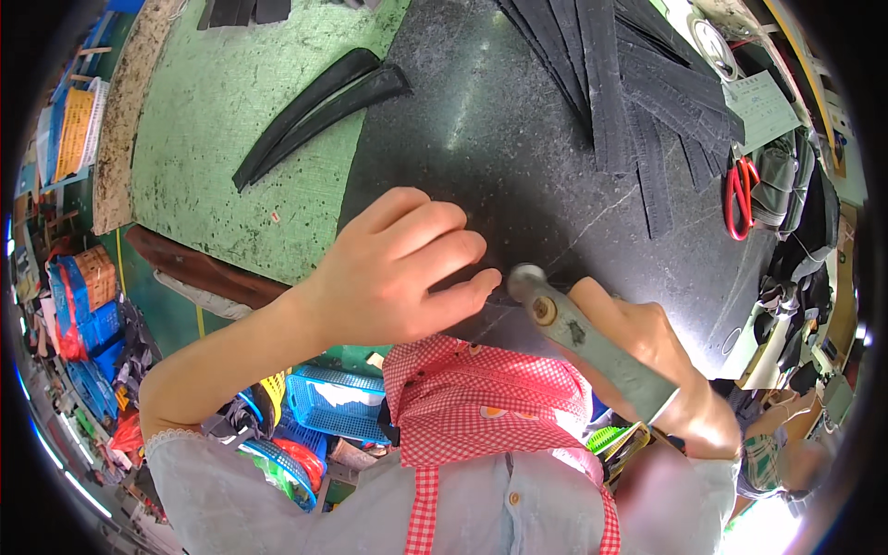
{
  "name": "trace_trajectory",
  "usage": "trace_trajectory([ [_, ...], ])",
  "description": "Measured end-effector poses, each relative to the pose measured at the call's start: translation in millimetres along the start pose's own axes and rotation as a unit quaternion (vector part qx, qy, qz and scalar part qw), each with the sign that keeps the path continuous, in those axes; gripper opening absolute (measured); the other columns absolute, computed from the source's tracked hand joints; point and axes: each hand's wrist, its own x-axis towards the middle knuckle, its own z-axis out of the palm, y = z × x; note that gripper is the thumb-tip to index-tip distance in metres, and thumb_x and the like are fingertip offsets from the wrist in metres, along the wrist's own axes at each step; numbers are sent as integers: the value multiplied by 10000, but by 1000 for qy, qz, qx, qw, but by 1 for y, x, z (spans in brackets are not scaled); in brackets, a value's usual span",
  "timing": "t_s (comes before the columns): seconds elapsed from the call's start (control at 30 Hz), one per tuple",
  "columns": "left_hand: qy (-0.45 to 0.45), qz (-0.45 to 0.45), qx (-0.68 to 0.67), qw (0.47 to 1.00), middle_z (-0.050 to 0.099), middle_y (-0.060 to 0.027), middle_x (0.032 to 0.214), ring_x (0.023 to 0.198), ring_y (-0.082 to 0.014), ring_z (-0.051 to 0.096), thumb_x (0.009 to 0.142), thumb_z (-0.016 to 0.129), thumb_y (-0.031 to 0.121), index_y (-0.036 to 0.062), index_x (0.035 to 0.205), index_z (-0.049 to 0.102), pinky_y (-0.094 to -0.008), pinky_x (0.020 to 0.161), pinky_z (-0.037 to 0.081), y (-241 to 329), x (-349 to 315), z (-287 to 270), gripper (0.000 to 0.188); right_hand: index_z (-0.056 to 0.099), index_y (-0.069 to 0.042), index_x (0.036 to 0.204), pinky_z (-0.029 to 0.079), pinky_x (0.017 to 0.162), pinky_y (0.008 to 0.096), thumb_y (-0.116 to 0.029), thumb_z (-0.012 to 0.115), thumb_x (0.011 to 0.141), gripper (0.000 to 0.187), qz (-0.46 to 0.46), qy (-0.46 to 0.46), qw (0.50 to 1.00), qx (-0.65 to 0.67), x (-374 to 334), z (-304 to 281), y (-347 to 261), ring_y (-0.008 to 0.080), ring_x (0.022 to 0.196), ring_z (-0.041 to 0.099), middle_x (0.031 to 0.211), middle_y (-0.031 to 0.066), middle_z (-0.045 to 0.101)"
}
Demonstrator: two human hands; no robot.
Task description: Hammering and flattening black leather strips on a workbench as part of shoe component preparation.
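A hammer (599, 347) is in my right hand (638, 333), whose fingers are wrapped round its handle. The grey metal head points toward my left hand, and the handle's end shows as a wooden disc in it. My left hand (398, 268) is closed, with curled fingers and the thumb near the hammer's round face. Whatever its fingers may hold is hidden against the dark surface. Both hands are over the near edge of a black slab (444, 166). Beyond the left hand, two curved black strips (319, 116) lie across the slab's edge and a green board (222, 139).
Many straight black strips (606, 83) fan out at the far right. Beside them lie red-handled scissors (738, 199), a paper slip (760, 109) and a dark rolled bundle (782, 190). Blue baskets (333, 398) stand below the table. Another person (772, 453) is at the lower right.
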Motion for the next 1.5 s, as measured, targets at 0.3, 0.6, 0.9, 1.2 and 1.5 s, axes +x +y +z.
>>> trace_trajectory([
  [0.3, -42, -82, -73, 993, 647, 43, 954, 948, -222, 596, 676, 869, 197, 213, 917, 783, -407, 805, 480, -5, -3, -17, 257, 558, -24, 1021, 537, 541, 481, -140, 671, 989, 165, -17, -3, 1000, -10, 12, 0, -7, 369, 615, 674, 689, 151, 599],
  [0.6, -34, -30, -18, 999, 640, 30, 968, 976, -254, 610, 612, 885, 161, 212, 940, 777, -410, 780, 492, -11, -17, -28, 349, 531, -39, 1021, 517, 538, 501, -166, 665, 1006, 185, -17, 3, 998, -60, 23, 5, -18, 376, 640, 685, 697, 149, 632],
  [0.9, -34, -37, -11, 999, 647, 44, 974, 977, -244, 611, 629, 897, 172, 214, 956, 785, -411, 794, 490, -18, -29, -40, 348, 510, -35, 1016, 518, 538, 518, -173, 629, 1032, 184, -49, 10, 997, -54, 36, 14, -29, 395, 623, 679, 686, 164, 641],
  [1.2, -22, -74, -36, 996, 648, 50, 974, 989, -250, 601, 645, 897, 189, 218, 974, 784, -420, 804, 498, -27, -39, -47, 349, 506, -28, 1045, 536, 563, 538, -175, 615, 1039, 182, -33, -59, 998, -18, 51, 23, -37, 423, 652, 686, 735, 190, 670],
  [1.5, 37, -60, 87, 994, 640, 49, 977, 904, -232, 578, 612, 882, 208, 238, 973, 791, -419, 758, 452, -22, -62, -46, 373, 501, -12, 1072, 542, 587, 544, -161, 612, 1038, 189, -15, -83, 995, -51, 66, 26, -46, 444, 700, 696, 772, 234, 682],
])
